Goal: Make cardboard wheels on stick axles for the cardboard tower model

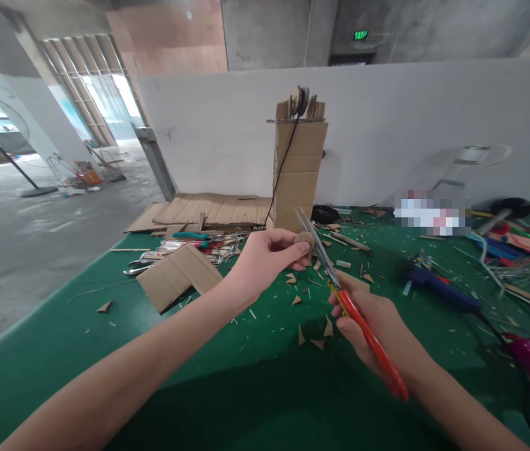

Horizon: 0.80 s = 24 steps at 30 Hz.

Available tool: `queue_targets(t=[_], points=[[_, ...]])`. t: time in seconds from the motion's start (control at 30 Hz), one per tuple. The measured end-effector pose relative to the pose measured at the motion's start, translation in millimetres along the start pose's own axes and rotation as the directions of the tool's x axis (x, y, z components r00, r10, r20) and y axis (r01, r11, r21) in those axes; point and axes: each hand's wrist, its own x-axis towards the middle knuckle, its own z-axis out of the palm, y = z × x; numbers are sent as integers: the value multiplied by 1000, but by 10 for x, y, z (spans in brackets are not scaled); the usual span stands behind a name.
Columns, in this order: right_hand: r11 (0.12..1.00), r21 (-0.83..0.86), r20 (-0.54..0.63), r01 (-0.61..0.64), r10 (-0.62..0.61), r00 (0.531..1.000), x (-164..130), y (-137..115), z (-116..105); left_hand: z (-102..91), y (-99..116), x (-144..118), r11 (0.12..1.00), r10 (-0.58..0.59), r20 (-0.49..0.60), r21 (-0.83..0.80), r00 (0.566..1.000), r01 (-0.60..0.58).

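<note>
My left hand (269,254) pinches a small round cardboard disc (304,239) between thumb and fingers, above the green table (58,351). My right hand (378,326) grips red-handled scissors (340,294); the blades point up and left, with the disc right against them. Small triangular cardboard offcuts (314,332) lie on the green surface below both hands.
A tall cardboard tower (297,166) with a wheel and black cord on top stands at the back. Flat cardboard sheets (208,210), a folded cardboard piece (178,275), and pliers (192,236) lie left. A blue glue gun (438,288), sticks and coloured items crowd the right side.
</note>
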Motion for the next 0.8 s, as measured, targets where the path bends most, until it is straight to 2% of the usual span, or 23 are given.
queue_targets(t=[0.27,0.43,0.6,0.8], points=[[1000,-15,-15,-9,9,1000,17,-42,-4,-8,-1,5,999,-37,24,-10,999,37],[999,-44,-57,-5,3,998,12,-26,42,49,-79,6,995,-82,-14,-65,997,81],[998,21,-69,56,-55,996,4,-22,49,84,-131,-18,999,6,-8,47,1000,-5],[997,5,-95,80,-79,992,5,-44,45,128,-162,-43,1000,-10,-34,-17,999,9]])
